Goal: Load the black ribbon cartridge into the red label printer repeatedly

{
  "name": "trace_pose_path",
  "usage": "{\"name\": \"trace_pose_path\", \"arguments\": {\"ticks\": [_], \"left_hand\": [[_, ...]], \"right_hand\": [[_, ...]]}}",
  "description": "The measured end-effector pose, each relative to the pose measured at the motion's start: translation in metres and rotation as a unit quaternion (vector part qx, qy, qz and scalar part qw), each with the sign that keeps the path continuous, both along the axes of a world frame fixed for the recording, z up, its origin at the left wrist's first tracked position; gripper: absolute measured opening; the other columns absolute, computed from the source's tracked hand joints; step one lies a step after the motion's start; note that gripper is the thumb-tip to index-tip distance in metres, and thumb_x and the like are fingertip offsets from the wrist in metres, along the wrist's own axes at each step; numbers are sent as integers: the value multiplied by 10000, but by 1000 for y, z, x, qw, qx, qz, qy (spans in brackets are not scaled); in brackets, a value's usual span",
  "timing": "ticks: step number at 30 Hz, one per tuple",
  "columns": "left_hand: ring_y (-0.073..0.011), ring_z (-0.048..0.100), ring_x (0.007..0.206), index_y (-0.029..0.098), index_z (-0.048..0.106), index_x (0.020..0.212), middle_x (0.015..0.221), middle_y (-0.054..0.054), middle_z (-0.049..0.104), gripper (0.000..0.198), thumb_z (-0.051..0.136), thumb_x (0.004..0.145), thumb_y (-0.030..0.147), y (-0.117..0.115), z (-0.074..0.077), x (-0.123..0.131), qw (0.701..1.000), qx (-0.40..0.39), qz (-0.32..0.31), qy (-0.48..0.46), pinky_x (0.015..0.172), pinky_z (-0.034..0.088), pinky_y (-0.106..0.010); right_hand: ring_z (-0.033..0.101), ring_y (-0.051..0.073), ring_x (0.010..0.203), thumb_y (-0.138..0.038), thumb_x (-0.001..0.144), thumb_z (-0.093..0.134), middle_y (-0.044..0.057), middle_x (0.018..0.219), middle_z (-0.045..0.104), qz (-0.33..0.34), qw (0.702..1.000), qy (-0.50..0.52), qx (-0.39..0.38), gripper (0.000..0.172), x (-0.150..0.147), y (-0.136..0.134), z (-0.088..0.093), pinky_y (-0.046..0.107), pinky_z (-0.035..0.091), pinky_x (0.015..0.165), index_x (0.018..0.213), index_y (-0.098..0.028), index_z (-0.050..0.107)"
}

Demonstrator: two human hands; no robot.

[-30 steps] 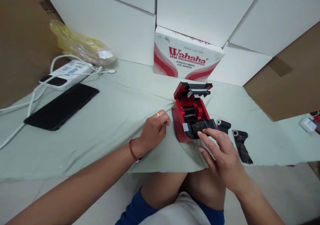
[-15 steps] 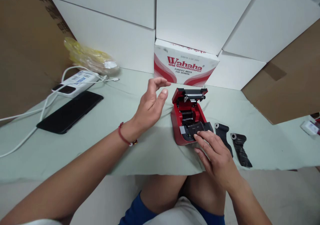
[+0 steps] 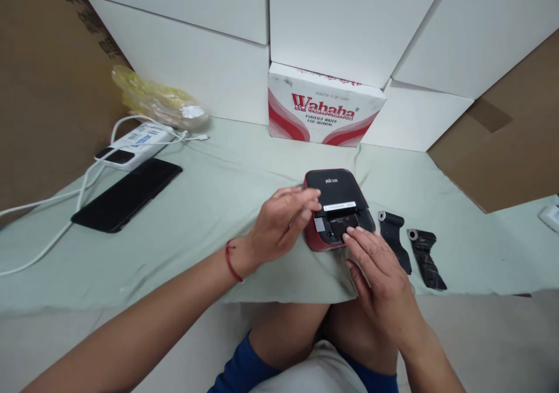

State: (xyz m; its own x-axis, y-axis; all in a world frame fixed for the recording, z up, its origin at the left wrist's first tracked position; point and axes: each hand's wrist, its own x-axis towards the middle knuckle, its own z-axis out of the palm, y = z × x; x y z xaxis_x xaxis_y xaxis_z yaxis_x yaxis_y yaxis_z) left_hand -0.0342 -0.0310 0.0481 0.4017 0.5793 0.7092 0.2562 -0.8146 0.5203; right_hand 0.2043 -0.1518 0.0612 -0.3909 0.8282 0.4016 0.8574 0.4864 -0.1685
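A small red-and-black label printer (image 3: 335, 186) sits on the cloth-covered table with its black lid down. A strip of black ribbon (image 3: 345, 224) comes out of the slot at its front. The fingertips of my right hand (image 3: 379, 268) rest on that ribbon at the front of the printer, fingers stretched out. My left hand (image 3: 286, 221) is at the lid's left edge with its fingers extended, holding nothing; I cannot tell if it touches. Right of the printer lie two partly unrolled black rolls, one nearer (image 3: 393, 230) and one farther (image 3: 425, 259).
A black phone (image 3: 128, 195) lies on the left, beside a white power strip (image 3: 135, 142) with white cables. Behind it is a yellowish plastic bag (image 3: 161, 102). A Wahaha carton (image 3: 323, 108) stands behind the printer against white boxes. Brown cardboard (image 3: 502, 131) rises at right.
The printer's lid, raised before, is now down. My left hand has moved right and down to the lid's edge. My right hand stays at the printer's front.
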Motion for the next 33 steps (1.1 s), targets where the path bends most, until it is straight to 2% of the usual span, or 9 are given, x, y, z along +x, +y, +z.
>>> {"name": "trace_pose_path", "arguments": {"ticks": [2, 5, 9, 13, 18, 25, 29, 31, 33], "left_hand": [[-204, 725, 1101, 210, 561, 1277, 1149, -78, 777, 279, 439, 1027, 192, -4, -8, 1, 998, 49, 7, 30, 984, 510, -378], [-219, 730, 1050, 201, 560, 1226, 1138, -91, 768, 240, 505, 992, 198, -5, -11, 6, 997, 58, 29, 47, 919, 531, -378], [-168, 740, 1011, 194, 472, 1330, 1070, -75, 773, 342, 454, 999, 111, -5, -11, 11, 999, 8, 25, -18, 954, 564, -337], [-150, 745, 1073, 217, 454, 1369, 1169, -83, 770, 432, 398, 981, 36, -13, -17, 3, 998, 39, -18, -44, 934, 591, -295], [-139, 782, 833, 204, 564, 1239, 1026, -29, 808, 424, 387, 908, 7, -20, -18, -6, 994, 95, -8, 47, 738, 605, -231], [-118, 697, 561, 208, 552, 1099, 817, 16, 780, 389, 379, 810, 14, -17, -16, 8, 990, 117, 47, 56, 550, 505, -207], [-126, 745, 687, 216, 560, 1110, 904, -3, 791, 380, 384, 841, 13, -16, -24, 12, 994, 103, 37, 9, 655, 551, -218], [-136, 769, 805, 218, 549, 1145, 957, -23, 792, 370, 390, 882, 11, -17, -30, 13, 995, 95, 17, -31, 735, 577, -228], [-145, 767, 925, 217, 520, 1172, 1036, -57, 783, 351, 400, 915, 10, -16, -35, 13, 994, 88, -6, -65, 805, 589, -245]], "right_hand": [[504, 239, 1454, -81, 989, 522, 78, 1540, 573, 1, 1000, -1, -1, 673, 1, 0, 0, 549, 399, 1237, 1614, -269, 359], [525, 238, 1432, -82, 990, 515, 80, 1522, 590, 1, 1000, -1, -7, 648, 0, 2, 3, 546, 406, 1231, 1597, -268, 384], [535, 244, 1415, -92, 989, 528, 101, 1507, 596, 8, 1000, -1, -7, 605, 0, 3, 6, 548, 409, 1224, 1566, -247, 429], [508, 244, 1439, -96, 994, 520, 100, 1530, 574, 7, 1000, 1, -11, 615, 0, 2, 5, 549, 393, 1234, 1579, -248, 409], [500, 234, 1443, -90, 998, 511, 91, 1535, 568, 3, 1000, 11, -15, 618, -1, 0, 4, 538, 396, 1233, 1584, -251, 401], [520, 245, 1401, -96, 996, 543, 117, 1482, 598, 5, 1000, 28, -13, 531, -5, 1, 12, 511, 417, 1203, 1513, -201, 492], [613, 236, 1264, -190, 1014, 575, 111, 1344, 680, 30, 998, 48, -37, 337, 2, 15, 31, 428, 500, 1094, 1347, -192, 631], [674, 208, 1147, -250, 1033, 560, 88, 1228, 731, 24, 997, 59, -50, 247, 5, 35, 45, 359, 536, 1003, 1240, -197, 684], [708, 191, 1046, -296, 1057, 505, 68, 1164, 751, -19, 996, 19, -82, 255, 3, 63, 58, 322, 547, 927, 1178, -204, 710]]}}
